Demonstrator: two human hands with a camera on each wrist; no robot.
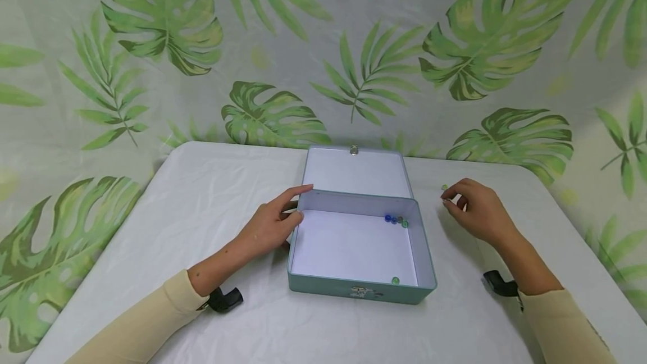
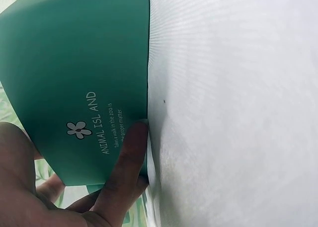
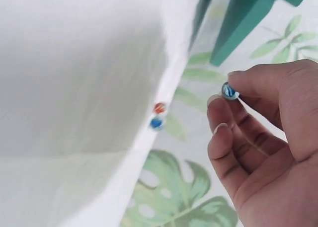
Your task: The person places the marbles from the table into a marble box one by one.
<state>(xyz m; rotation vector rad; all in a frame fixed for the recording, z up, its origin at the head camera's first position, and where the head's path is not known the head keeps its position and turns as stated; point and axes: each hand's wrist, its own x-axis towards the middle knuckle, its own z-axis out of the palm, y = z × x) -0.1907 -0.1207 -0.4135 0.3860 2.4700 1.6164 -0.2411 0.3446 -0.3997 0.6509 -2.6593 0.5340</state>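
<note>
A shallow green tin box (image 1: 361, 246) stands on the table with its hinged lid (image 1: 359, 170) laid back. My left hand (image 1: 270, 226) grips its left wall near the back corner, thumb at the rim. In the left wrist view, fingers press on the green outer side (image 2: 74, 53), which bears printed lettering. Right of the box, my right hand (image 1: 477, 209) pinches a clear marble with blue and white swirls (image 3: 228, 91) between thumb and fingertips. Inside the box, blue marbles (image 1: 388, 218) and others cluster at the back right; a green marble (image 1: 395, 281) lies by the front wall.
Beyond the right fingertips a greenish marble (image 1: 445, 187) lies on the white-covered table (image 1: 227, 178). The right wrist view shows a red-orange marble (image 3: 159, 108) beside a blue marble (image 3: 156, 122) near the table's edge. A leaf-patterned cloth (image 1: 283, 55) hangs behind.
</note>
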